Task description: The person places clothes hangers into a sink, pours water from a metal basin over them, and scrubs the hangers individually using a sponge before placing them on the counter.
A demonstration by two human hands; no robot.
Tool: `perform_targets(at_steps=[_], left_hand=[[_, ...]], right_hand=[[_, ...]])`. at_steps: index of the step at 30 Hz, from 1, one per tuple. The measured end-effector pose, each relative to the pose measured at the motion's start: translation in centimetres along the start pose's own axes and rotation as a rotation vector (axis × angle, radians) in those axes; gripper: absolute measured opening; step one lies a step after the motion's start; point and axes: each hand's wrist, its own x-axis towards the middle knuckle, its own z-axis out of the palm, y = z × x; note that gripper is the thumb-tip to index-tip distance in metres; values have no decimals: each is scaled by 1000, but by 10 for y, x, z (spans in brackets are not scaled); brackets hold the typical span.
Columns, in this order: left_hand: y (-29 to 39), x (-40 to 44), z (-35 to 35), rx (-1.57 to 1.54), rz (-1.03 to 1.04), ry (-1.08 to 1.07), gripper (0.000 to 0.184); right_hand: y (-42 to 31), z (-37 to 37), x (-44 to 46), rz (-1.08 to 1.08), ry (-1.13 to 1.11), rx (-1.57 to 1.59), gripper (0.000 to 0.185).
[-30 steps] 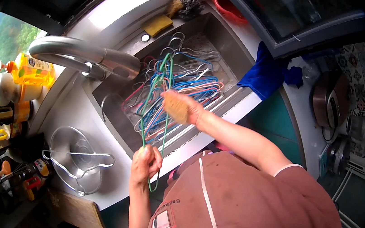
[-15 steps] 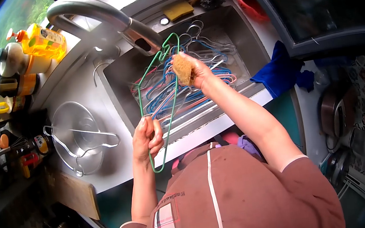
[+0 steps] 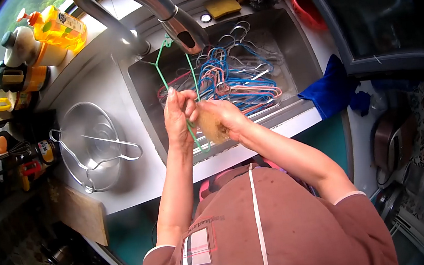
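Left hand (image 3: 181, 116) curled nearly closed, I grip a green hanger (image 3: 193, 76) above the near half of the sink (image 3: 298, 53), its hook pointing away from me. Right hand (image 3: 225, 116), just beside the left, is partly curled around a tan sponge (image 3: 212, 126); this lies close to the hanger's lower end, but from my view I cannot tell whether it presses on the wire. Beyond the hands, blue, pink and silver hangers (image 3: 221, 78) are heaped in the sink. The tap (image 3: 154, 4) arches over from the far left, its head close to the green hanger's hook. On the counter left of the sink, a silver hanger (image 3: 69, 150) lies across a bowl (image 3: 91, 113). A blue cloth (image 3: 328, 89) drapes at the right edge, and a yellow sponge (image 3: 223, 8) rests behind the sink.
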Motion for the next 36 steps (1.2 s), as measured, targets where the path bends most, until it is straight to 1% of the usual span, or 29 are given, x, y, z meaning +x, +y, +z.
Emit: perform_targets(at_steps=[1, 3, 6, 8, 10, 11, 14, 15, 16, 18, 21, 24, 28, 30, 32, 33, 36], left_hand=[[-2, 5, 5, -19, 15, 18, 45], [4, 8, 24, -76, 27, 74, 39], [-7, 16, 18, -225, -13, -69, 34], [-13, 18, 17, -265, -33, -132, 32], [-17, 18, 22, -308, -19, -185, 31], [-20, 20, 22, -276, -21, -183, 31], [-24, 20, 39, -325, -81, -125, 31], [-27, 20, 44, -282, -41, -105, 31], [-27, 20, 49, -449, -67, -115, 23], [-30, 21, 50, -453, -91, -46, 29], [-34, 16, 53, -521, -187, -6, 29], [-42, 13, 61, -446, -152, 78, 30], [-24, 23, 58, -491, -70, 120, 31], [-17, 28, 59, -458, -48, 61, 31], [-20, 30, 66, -429, -23, 89, 30], [-23, 30, 72, -413, -16, 100, 29], [-37, 31, 80, -503, -30, 113, 26]], right_hand=[[8, -7, 2, -57, 13, -52, 23], [11, -1, -15, -17, 42, -104, 25], [-5, -16, -28, 56, 98, -157, 31], [-20, -35, -33, -70, 195, -155, 31], [-34, -48, -42, -303, 353, -278, 30], [-45, -45, -49, -327, 390, -397, 31], [-52, -15, -57, -522, 396, -959, 34], [-50, -8, -54, -558, 364, -1132, 39], [-43, -3, -48, -778, 391, -1360, 36], [-31, -8, -37, -905, 335, -1483, 32], [-32, -9, -50, -848, 299, -1497, 29], [-30, -21, -68, -754, 347, -1572, 29], [-25, -55, -86, -799, 358, -1771, 23], [-29, -62, -93, -812, 434, -1676, 25], [-36, -59, -100, -843, 509, -1571, 30], [-41, -52, -101, -878, 570, -1505, 29], [-62, -28, -103, -991, 551, -1490, 34]])
